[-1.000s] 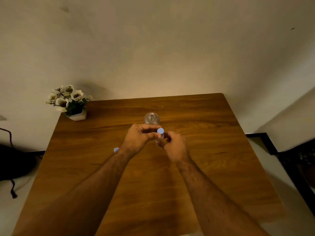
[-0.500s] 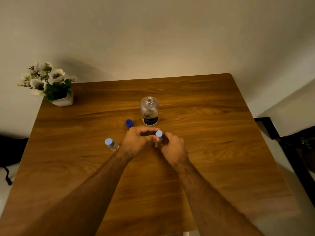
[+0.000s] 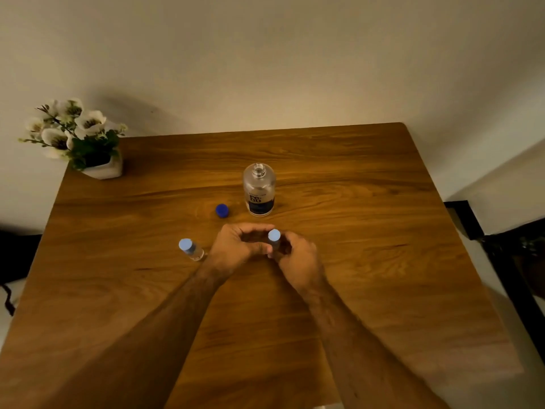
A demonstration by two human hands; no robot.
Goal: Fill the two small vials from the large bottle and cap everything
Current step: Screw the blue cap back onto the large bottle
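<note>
A large clear bottle [image 3: 259, 190] with a dark label stands uncapped at the table's middle. Its dark blue cap [image 3: 221, 210] lies on the wood just to its left. One small vial [image 3: 191, 249] with a light blue cap stands left of my hands. The second small vial [image 3: 274, 240], topped by a light blue cap, is held between both hands. My right hand [image 3: 298, 261] wraps its body. My left hand [image 3: 236, 249] curls beside it, with fingertips at the cap. The vial's glass is mostly hidden.
A white pot of white flowers [image 3: 88, 149] sits at the wooden table's [image 3: 368, 231] far left corner. A wall rises behind the table. Dark furniture [image 3: 513, 261] stands off the right edge.
The view has tilted up, so the bottle, its blue cap and the left vial now show fully. My hands stay together on the second vial, close to the table.
</note>
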